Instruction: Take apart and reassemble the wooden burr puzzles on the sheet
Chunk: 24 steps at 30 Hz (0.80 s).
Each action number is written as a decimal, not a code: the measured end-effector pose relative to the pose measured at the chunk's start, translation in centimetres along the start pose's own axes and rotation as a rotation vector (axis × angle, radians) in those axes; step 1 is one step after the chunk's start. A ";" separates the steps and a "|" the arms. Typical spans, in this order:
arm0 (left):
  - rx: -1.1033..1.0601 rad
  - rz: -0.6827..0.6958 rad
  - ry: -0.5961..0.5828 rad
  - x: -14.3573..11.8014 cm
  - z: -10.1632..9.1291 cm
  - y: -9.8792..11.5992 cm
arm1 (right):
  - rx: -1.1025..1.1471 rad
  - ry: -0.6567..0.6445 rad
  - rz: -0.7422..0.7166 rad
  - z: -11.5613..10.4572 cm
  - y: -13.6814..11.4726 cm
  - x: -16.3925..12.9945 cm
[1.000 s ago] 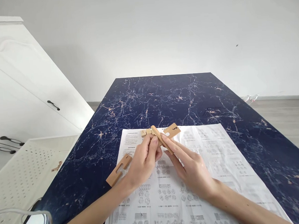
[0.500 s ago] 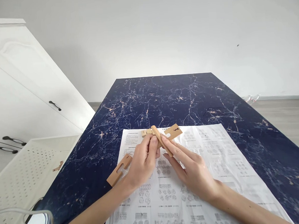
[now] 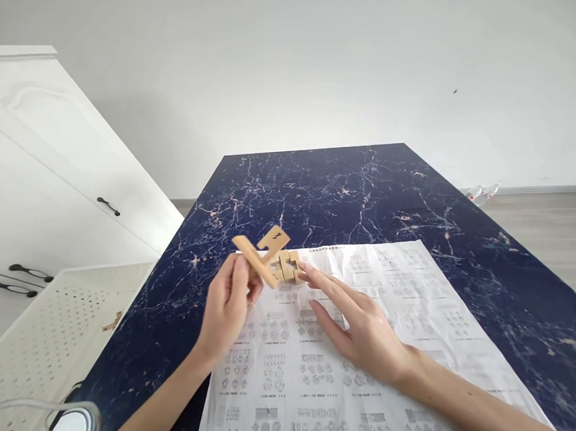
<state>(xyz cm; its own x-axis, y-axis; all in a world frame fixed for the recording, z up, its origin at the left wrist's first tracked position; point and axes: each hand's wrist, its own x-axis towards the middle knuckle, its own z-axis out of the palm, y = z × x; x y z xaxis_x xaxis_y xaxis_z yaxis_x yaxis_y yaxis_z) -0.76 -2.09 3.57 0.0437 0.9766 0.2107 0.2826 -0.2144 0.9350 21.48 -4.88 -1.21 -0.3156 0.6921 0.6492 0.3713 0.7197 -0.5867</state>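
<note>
My left hand [image 3: 229, 297] is closed on flat wooden puzzle pieces [image 3: 261, 259] at the top of the printed sheet. They cross each other at an angle, and one has a notch and a dark number on it. Notched wooden blocks [image 3: 288, 266] stand side by side just right of and behind these pieces. My right hand [image 3: 355, 312] is open, its fingers stretched toward the blocks. Its fingertips are at the rightmost block; whether they press on it I cannot tell. The far ends of my left fingers are hidden behind the held pieces.
A large creased paper sheet [image 3: 388, 339] with printed diagrams lies under my hands on the dark blue marbled table [image 3: 315, 188]. To the left are a perforated white surface [image 3: 65, 320] with a small wooden piece [image 3: 112, 321], a grey cable [image 3: 46, 406] and a white cabinet [image 3: 70, 164].
My left hand has moved left with the crossed pieces, and my right hand has let go of them and opened. The piece numbered 1 at the left no longer shows. The notched blocks are more exposed.
</note>
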 end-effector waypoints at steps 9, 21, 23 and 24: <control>0.150 -0.187 0.121 -3.5 -4.6 -2.4 | 0.044 -0.081 0.061 0.1 0.1 -0.1; -0.078 -0.342 0.003 -5.7 2.7 0.5 | 0.063 -0.340 -0.046 -0.1 -0.1 0.5; -0.125 -0.364 0.022 -5.8 3.5 0.4 | 0.058 -0.411 -0.071 -0.3 -0.2 0.5; -0.139 -0.364 0.029 -5.8 3.7 0.3 | 0.050 -0.439 -0.080 -0.4 -0.2 0.6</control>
<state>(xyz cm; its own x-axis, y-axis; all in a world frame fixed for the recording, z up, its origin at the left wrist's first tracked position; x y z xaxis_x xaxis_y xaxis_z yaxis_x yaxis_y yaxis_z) 2.57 -7.75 1.57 -0.0632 0.9887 -0.1359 0.1425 0.1437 0.9793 21.52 -4.68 -0.52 -0.6862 0.5845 0.4330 0.2913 0.7662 -0.5727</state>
